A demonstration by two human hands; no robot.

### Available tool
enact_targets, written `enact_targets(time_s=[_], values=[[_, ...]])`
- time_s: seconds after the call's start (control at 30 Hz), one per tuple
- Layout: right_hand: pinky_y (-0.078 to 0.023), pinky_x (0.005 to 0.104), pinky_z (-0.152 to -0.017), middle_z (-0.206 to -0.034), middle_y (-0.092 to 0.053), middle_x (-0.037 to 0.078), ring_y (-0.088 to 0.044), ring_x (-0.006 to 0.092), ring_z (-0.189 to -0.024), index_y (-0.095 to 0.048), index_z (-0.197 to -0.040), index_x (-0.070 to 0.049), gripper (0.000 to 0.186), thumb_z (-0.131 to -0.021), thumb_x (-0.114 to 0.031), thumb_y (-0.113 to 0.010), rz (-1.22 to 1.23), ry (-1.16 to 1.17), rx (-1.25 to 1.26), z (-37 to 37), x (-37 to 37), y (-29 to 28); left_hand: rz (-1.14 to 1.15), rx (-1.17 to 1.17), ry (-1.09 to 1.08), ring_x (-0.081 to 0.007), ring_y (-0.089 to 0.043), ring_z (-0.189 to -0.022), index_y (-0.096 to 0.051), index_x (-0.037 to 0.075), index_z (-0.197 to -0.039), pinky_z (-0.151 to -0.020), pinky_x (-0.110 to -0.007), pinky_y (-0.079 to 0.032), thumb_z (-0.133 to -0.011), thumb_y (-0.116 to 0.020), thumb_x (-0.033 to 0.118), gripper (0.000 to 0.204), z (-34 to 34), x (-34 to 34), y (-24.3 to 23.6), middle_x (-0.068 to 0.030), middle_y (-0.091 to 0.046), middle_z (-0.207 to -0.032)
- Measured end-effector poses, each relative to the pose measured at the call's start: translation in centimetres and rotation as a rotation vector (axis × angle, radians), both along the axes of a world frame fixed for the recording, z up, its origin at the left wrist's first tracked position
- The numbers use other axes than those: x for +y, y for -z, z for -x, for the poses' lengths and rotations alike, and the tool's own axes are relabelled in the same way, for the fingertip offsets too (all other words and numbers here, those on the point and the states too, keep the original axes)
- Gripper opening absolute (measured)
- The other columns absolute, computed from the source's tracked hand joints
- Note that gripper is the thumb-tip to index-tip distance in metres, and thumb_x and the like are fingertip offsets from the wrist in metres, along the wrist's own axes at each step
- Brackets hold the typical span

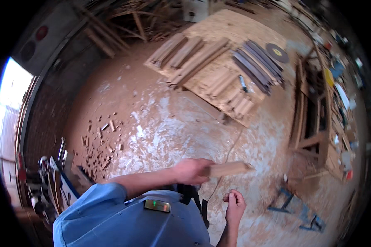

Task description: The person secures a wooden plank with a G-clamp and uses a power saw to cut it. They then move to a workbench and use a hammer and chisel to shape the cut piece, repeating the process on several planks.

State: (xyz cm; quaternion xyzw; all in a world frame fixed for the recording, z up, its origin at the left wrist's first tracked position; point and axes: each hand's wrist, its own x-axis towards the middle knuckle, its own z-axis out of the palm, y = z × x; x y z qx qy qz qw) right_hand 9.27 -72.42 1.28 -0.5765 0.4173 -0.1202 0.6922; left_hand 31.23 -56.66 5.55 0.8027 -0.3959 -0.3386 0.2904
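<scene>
My left hand point(190, 171) reaches across my body with its fingers closed round one end of a short wooden board point(233, 168). The board points to the right, its far end free in the air above the floor. Lower and further right, my right hand point(235, 205) is raised with its fingers curled in and the thumb over them. Whatever it might hold is hidden. Both hands are apart from each other and from the plywood-topped table point(251, 33) ahead.
Long wooden strips point(200, 61), dark grey strips point(255, 68), a round disc point(277, 52) and a blue tool point(243, 83) lie on the table. Offcuts point(105, 131) litter the floor at left. A wooden rack point(317, 136) and a blue metal stand point(286, 201) are at right. A cable point(228, 154) crosses the floor.
</scene>
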Motion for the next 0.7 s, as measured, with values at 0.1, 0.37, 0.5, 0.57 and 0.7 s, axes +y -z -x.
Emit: enact_targets(time_s=[0.1,0.37,0.5,0.57,0.7], values=[[-0.048,0.0246,-0.06,-0.073,-0.063,0.004,-0.057,0.0101,-0.062,-0.066,-0.096,0.002,0.012,-0.096,-0.008,-0.059,0.023,-0.098,0.035,-2.0,1.4,1.3,-0.232,0.0,-0.426,-0.0338,-0.069,-0.093,-0.056,0.013,-0.133,-0.083,-0.042,-0.056,-0.079,-0.076,0.038,0.063,-2.0,10.4,-0.3,-0.0151,-0.07,-0.105],[-0.043,0.0244,-0.05,-0.065,-0.054,0.001,-0.049,0.0089,-0.053,-0.062,-0.09,-0.002,0.015,-0.098,-0.013,-0.057,0.17,-0.511,0.073,-14.7,8.2,0.1,0.007,-0.09,-1.422,-0.0269,-0.069,-0.084,-0.056,0.002,-0.13,-0.077,-0.037,-0.054,-0.077,-0.077,0.027,0.062,-1.3,33.5,-3.2,-0.018,-0.069,-0.091],[-0.043,0.0241,-0.048,-0.062,-0.051,0.0,-0.047,0.0079,-0.052,-0.056,-0.08,-0.005,0.02,-0.098,-0.014,-0.057,0.32,-0.741,0.009,-23.5,16.2,-1.7,0.185,-0.098,-1.63,-0.0256,-0.069,-0.084,-0.057,0.001,-0.13,-0.076,-0.036,-0.054,-0.077,-0.076,0.023,0.06,-0.4,43.2,-2.4,-0.0182,-0.069,-0.092],[-0.043,0.0245,-0.048,-0.062,-0.052,0.0,-0.048,0.0083,-0.052,-0.055,-0.079,-0.006,0.022,-0.098,-0.015,-0.057,0.312,-0.786,0.0,-27.7,22.1,-1.7,0.225,-0.102,-1.74,-0.0247,-0.068,-0.085,-0.058,0.001,-0.127,-0.076,-0.036,-0.053,-0.077,-0.075,0.021,0.057,0.3,47.5,-1.5,-0.0176,-0.069,-0.095],[-0.046,0.0253,-0.052,-0.066,-0.058,0.003,-0.053,0.0083,-0.056,-0.056,-0.078,-0.003,0.02,-0.097,-0.012,-0.059,0.223,-1.067,-0.017,-34.9,36.1,-1.2,0.212,-0.244,-1.868,-0.0222,-0.067,-0.085,-0.058,0.0,-0.126,-0.076,-0.034,-0.053,-0.076,-0.075,0.021,0.057,2.8,56.1,-0.9,-0.0172,-0.067,-0.097]])
